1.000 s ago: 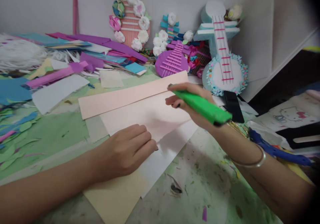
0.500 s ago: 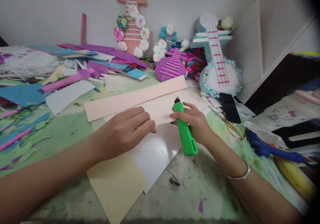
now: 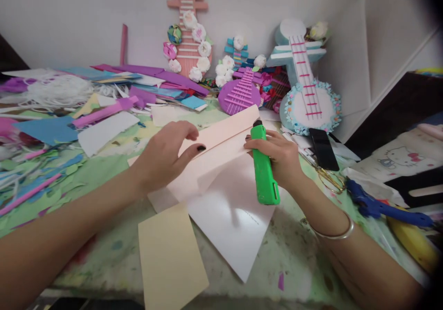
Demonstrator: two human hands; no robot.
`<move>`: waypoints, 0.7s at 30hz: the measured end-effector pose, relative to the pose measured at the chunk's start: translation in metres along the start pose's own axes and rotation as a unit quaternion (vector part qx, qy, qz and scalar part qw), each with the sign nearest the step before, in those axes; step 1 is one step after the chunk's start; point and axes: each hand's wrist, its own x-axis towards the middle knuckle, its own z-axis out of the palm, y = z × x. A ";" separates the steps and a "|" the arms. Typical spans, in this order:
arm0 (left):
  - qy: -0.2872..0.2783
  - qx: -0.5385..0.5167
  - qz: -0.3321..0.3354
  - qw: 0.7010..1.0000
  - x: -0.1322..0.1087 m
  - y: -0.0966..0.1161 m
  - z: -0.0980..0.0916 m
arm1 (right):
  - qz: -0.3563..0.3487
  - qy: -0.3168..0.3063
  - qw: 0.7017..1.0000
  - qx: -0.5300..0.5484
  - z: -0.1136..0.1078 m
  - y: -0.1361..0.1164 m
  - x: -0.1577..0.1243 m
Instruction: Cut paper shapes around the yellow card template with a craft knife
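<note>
My right hand (image 3: pixel 277 155) grips a green utility knife (image 3: pixel 265 171), its dark tip pointing away from me. The right fingertips are beside a pale sheet; whether they touch it I cannot tell. My left hand (image 3: pixel 166 153) hovers over or rests on a pale pink strip (image 3: pixel 231 128), thumb apart from the curled fingers, holding nothing visible. The strip lies across the far part of the layered pale sheets. Below it, a glossy white sheet (image 3: pixel 228 227) slants toward me. A cream piece of card (image 3: pixel 173 259) lies at the table's near edge.
Coloured paper scraps (image 3: pixel 51 130) and white strings (image 3: pixel 58 91) cover the left. Paper-decorated lute-like models (image 3: pixel 240 93) stand along the wall. On the right are a phone (image 3: pixel 323 148), gold-handled scissors (image 3: pixel 330 181) and a blue-handled tool (image 3: pixel 387 204).
My left hand has moved away from me and its thumb has spread. The cream card and the white sheet have shifted and now lie apart. My right hand still holds the knife.
</note>
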 end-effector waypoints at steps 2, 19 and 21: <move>-0.102 0.094 -0.106 0.985 -0.003 -0.018 0.009 | 0.009 -0.005 1.000 0.005 -0.002 -0.002 -0.006; -0.360 0.069 -0.235 0.900 0.010 -0.066 0.030 | -0.038 -0.075 0.993 0.087 0.017 -0.044 -0.067; -0.345 0.085 -0.238 0.904 0.016 -0.073 0.032 | -0.026 -0.072 0.994 0.077 0.024 -0.044 -0.063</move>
